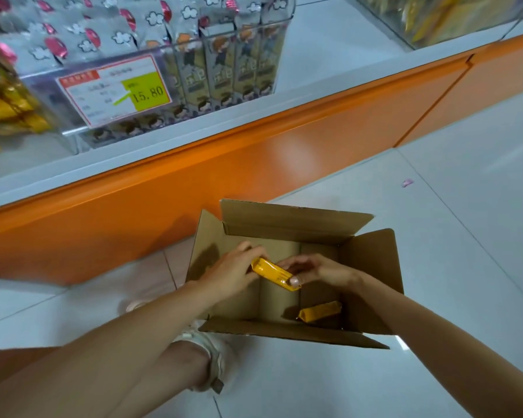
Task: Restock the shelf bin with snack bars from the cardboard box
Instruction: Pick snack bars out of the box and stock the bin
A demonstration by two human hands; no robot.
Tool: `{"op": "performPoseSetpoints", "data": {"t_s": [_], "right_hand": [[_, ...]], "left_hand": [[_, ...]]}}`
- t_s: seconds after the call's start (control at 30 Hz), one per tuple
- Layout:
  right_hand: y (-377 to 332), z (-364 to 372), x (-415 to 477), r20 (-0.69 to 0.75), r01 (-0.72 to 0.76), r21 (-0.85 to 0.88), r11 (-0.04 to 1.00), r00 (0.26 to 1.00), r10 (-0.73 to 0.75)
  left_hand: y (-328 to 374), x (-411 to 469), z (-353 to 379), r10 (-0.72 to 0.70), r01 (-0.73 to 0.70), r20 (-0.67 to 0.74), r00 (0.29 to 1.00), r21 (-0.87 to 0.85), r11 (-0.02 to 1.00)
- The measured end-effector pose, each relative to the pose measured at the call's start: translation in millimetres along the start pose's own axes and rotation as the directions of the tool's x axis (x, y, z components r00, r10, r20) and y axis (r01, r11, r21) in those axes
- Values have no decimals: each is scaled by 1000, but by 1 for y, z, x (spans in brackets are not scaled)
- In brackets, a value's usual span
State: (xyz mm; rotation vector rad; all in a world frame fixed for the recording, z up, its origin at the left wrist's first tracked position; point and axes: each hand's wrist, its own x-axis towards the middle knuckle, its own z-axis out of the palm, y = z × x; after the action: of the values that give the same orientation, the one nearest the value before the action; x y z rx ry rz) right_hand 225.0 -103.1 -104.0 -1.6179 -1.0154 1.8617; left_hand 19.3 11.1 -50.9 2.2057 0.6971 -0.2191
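Basically, left grip [233,273] and right grip [320,271] each pinched an end of one yellow snack bar [274,273] above the open cardboard box [372,260] on the floor [435,206], with a second bar [319,311] lying on the box bottom.

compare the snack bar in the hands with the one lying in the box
The held bar is gripped by the left hand and right hand; the loose bar lies untouched on the cardboard box floor. The held bar slopes down to the picture's right, the loose bar up to the right. Both have yellow-orange wrappers.
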Motion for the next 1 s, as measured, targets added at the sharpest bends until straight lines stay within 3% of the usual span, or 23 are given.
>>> {"op": "performPoseSetpoints", "data": {"t_s": [0.07,0.1,0.13,0.17,0.23,0.33,0.4,0.47,0.53,0.6,0.77,1.0], "right_hand": [[14,-4,-3,-58,-34,-90,995,998,29],[20,-6,-6,-67,-92,-256,962,995,77],[28,-7,-7,-75,-173,-500,849,985,157],[37,-6,-7,-97,-228,-713,663,969,229],[55,1,-7,-118,-218,-905,365,953,278],[65,9,-3,-152,-208,-953,221,957,248],[49,11,-2,-190,-257,-914,313,955,229],[21,13,-4,-215,-252,-814,523,968,132],[-15,16,-10,-235,-136,-635,760,972,-22],[-49,20,-22,-247,37,-456,889,955,-166],[-114,24,-59,-341,254,-344,904,863,-372],[-187,35,-101,-433,423,-352,835,717,-546]], "left_hand": [[-3,-1,-6,-16,16,-27,1000,18,1000],[-4,-2,-9,-31,33,-39,999,43,999],[-6,-3,-12,-56,60,-51,997,68,996],[-7,-4,-14,-85,90,-63,994,80,993],[-10,-6,-18,-136,142,-89,987,55,988],[-11,-9,-27,-185,169,-92,978,-154,973],[-6,-13,-38,-217,186,-78,973,-291,938],[-1,-18,-49,-229,192,-70,971,-343,920],[4,-23,-61,-224,180,-87,971,-351,919],[11,-31,-75,-197,146,-129,972,-327,934],[40,-63,-118,-136,52,-296,945,-277,960],[69,-138,-175,-26,-151,-564,825,-266,952]]}}
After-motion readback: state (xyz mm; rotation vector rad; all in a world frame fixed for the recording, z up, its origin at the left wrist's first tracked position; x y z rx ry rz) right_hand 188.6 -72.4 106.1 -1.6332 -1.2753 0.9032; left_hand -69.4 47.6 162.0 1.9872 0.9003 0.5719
